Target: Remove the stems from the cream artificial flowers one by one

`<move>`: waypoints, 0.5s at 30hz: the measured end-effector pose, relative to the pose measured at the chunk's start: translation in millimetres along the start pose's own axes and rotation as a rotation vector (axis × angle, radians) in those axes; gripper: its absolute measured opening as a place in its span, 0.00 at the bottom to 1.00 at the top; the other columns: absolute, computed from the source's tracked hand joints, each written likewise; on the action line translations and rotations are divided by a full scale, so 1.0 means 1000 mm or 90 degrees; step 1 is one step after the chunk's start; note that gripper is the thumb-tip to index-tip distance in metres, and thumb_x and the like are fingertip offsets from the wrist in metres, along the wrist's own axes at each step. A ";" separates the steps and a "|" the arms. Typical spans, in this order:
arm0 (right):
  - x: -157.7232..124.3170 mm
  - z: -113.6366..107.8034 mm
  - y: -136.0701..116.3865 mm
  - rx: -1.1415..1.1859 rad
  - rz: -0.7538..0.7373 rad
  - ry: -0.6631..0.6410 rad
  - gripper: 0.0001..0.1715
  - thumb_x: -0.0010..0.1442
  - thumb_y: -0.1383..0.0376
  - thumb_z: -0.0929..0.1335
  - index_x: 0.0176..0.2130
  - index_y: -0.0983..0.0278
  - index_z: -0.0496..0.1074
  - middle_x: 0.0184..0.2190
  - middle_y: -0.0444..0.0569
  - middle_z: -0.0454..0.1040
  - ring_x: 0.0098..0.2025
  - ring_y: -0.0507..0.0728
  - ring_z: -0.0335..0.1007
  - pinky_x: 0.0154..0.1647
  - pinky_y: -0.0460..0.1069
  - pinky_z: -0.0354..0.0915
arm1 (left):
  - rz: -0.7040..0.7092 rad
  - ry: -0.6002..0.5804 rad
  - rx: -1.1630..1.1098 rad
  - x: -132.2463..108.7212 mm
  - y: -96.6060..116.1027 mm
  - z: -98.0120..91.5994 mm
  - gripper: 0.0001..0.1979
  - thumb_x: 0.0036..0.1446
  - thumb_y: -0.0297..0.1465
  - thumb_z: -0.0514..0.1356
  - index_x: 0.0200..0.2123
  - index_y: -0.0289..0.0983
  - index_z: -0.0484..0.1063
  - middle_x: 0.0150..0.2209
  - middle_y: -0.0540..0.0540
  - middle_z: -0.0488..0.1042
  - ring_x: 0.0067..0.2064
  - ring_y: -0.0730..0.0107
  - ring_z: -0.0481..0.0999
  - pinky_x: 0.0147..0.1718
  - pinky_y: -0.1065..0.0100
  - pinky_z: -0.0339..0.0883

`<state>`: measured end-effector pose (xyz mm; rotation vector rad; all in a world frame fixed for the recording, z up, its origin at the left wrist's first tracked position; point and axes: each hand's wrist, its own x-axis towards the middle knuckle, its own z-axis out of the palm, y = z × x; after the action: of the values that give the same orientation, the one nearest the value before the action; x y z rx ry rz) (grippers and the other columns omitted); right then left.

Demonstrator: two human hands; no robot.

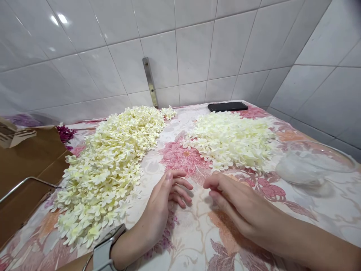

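My left hand (pixel 166 199), with a watch (pixel 108 244) on its wrist, hovers over the flowered tablecloth (pixel 180 248). Its fingers are loosely curved and apart, and nothing is in them. Facing it across a small gap is my right hand (pixel 238 205), fingertips bent toward the left hand. No object shows between its thumb and fingers, though part of its palm is hidden. To the left spreads a long heap of cream-yellow artificial flowers (pixel 113 162). A smaller, paler heap of white artificial flowers (pixel 234 139) lies beyond my right hand. Neither hand touches the heaps.
A black phone (pixel 228 106) lies at the table's back edge. On the right is a clear round container (pixel 313 165) with whitish, translucent contents. An open cardboard box (pixel 34 162) stands at the left, near dark magenta flowers (pixel 66 134). Tiled walls (pixel 194 52) border the table behind and right.
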<state>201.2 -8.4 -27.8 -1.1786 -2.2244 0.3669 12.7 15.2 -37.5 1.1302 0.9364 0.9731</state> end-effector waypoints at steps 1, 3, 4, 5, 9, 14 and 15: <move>0.000 0.001 0.002 0.009 -0.003 0.016 0.11 0.64 0.71 0.56 0.45 0.61 0.61 0.34 0.48 0.73 0.33 0.53 0.72 0.30 0.46 0.68 | -0.002 0.001 -0.002 0.000 0.000 0.000 0.20 0.62 0.45 0.48 0.40 0.34 0.68 0.32 0.45 0.75 0.27 0.71 0.73 0.26 0.71 0.66; -0.001 0.003 0.008 0.013 -0.019 0.063 0.16 0.65 0.71 0.54 0.52 0.62 0.57 0.38 0.50 0.74 0.29 0.51 0.72 0.29 0.45 0.67 | -0.004 0.011 0.004 0.001 0.001 0.001 0.21 0.61 0.46 0.48 0.40 0.34 0.68 0.31 0.45 0.75 0.27 0.71 0.73 0.26 0.70 0.66; -0.001 0.004 0.010 0.009 -0.028 0.081 0.18 0.66 0.71 0.53 0.54 0.63 0.54 0.38 0.51 0.74 0.26 0.50 0.70 0.27 0.44 0.66 | -0.004 0.018 0.010 0.001 0.002 0.001 0.22 0.60 0.47 0.49 0.40 0.34 0.68 0.31 0.45 0.74 0.27 0.70 0.73 0.26 0.70 0.66; -0.002 0.005 0.011 -0.001 -0.041 0.097 0.18 0.66 0.71 0.53 0.55 0.64 0.53 0.34 0.49 0.74 0.22 0.49 0.68 0.24 0.43 0.65 | -0.005 0.026 0.014 0.001 0.002 0.002 0.22 0.59 0.48 0.50 0.40 0.34 0.68 0.31 0.45 0.74 0.26 0.70 0.73 0.26 0.70 0.65; -0.004 0.003 0.007 -0.100 -0.078 0.135 0.11 0.67 0.68 0.52 0.40 0.62 0.60 0.15 0.37 0.61 0.14 0.50 0.57 0.15 0.44 0.56 | -0.009 0.038 0.026 0.001 0.004 0.004 0.24 0.57 0.50 0.50 0.39 0.34 0.68 0.30 0.44 0.74 0.26 0.69 0.73 0.25 0.69 0.65; 0.001 -0.003 0.005 -0.041 -0.018 0.042 0.13 0.62 0.71 0.57 0.46 0.62 0.61 0.37 0.52 0.72 0.38 0.55 0.72 0.33 0.48 0.69 | -0.009 0.040 0.014 0.001 0.004 0.004 0.23 0.57 0.50 0.51 0.39 0.34 0.68 0.30 0.44 0.74 0.26 0.68 0.73 0.25 0.68 0.64; 0.002 -0.003 0.008 -0.019 -0.027 0.034 0.16 0.61 0.73 0.56 0.49 0.63 0.60 0.41 0.55 0.72 0.41 0.56 0.72 0.36 0.49 0.69 | -0.009 0.040 0.012 0.001 0.003 0.004 0.23 0.57 0.50 0.51 0.39 0.34 0.68 0.30 0.44 0.75 0.26 0.68 0.73 0.25 0.68 0.64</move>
<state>207.4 -2.3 -29.2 -1.1408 -2.2129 0.2829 16.0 15.7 -33.9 1.1133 1.0046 0.9948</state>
